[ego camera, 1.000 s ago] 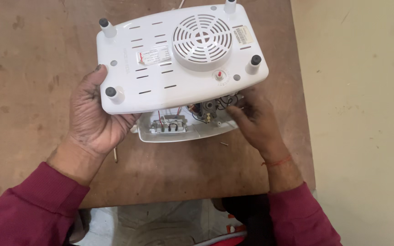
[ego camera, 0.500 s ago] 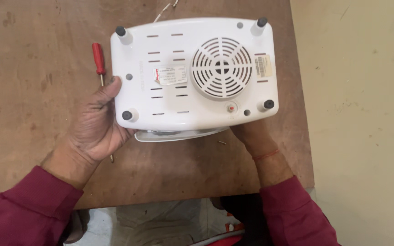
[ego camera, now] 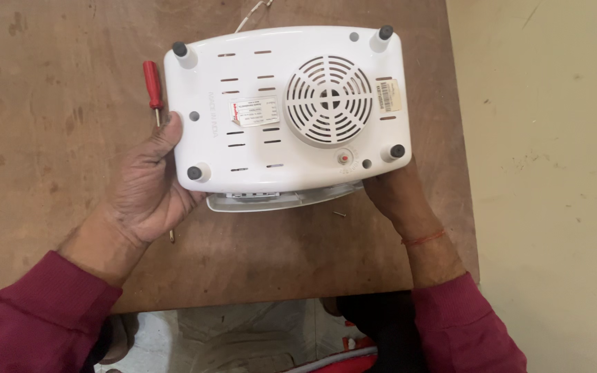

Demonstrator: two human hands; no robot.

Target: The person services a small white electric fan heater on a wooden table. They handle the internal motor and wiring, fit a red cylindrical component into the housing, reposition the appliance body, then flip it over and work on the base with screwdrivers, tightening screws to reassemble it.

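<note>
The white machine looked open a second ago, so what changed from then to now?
The white bottom cover was tilted up, showing wires; now it lies down flat on the housing, hiding them. The right hand left the wires and now grips the cover's near corner. A red screwdriver has come into view. The left hand stayed on the left edge.

Smooth white plastic appliance base, matt scuffed wooden table, seemingly glossy red-handled screwdriver.

1 white appliance base, 1 red-handled screwdriver, 1 loose screw, 2 hands
</note>
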